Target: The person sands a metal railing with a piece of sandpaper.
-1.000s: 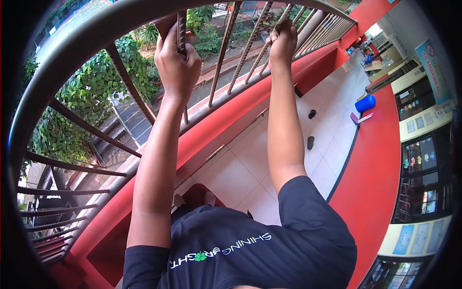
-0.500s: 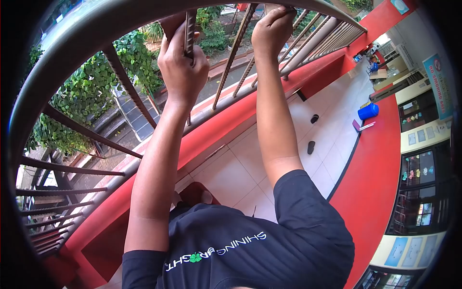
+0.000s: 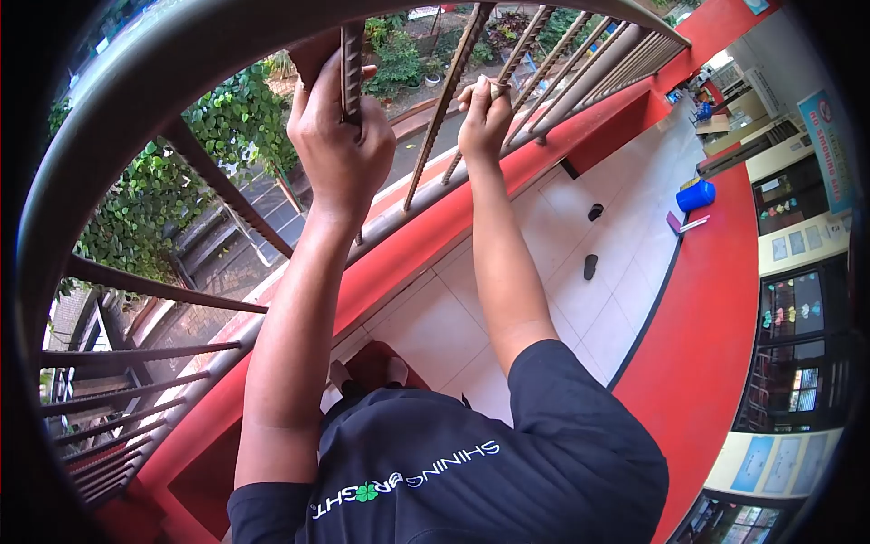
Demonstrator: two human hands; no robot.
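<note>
My left hand [image 3: 340, 145] is closed around a ribbed metal bar [image 3: 352, 68] of the railing, just below the thick curved top rail [image 3: 136, 68]. A reddish-brown thing [image 3: 313, 56] shows beside its fingers, partly hidden. My right hand [image 3: 486, 118] has its fingers curled together beside another ribbed bar [image 3: 521, 54], lower than the top rail. What lies between those fingers is too small to make out. Both arms reach up over my dark shirt [image 3: 417, 462].
A red ledge [image 3: 399, 245] runs under the railing. On the tiled floor [image 3: 453, 317] lie two dark slippers [image 3: 591, 266]. A blue container [image 3: 696, 196] sits on a red surface [image 3: 698, 335] at the right. Green plants [image 3: 136, 208] grow beyond the bars.
My right hand has come down from the top rail and moved slightly left; the dark thing seen at its fingers no longer shows. My left hand stays at its bar. The view has shifted slightly.
</note>
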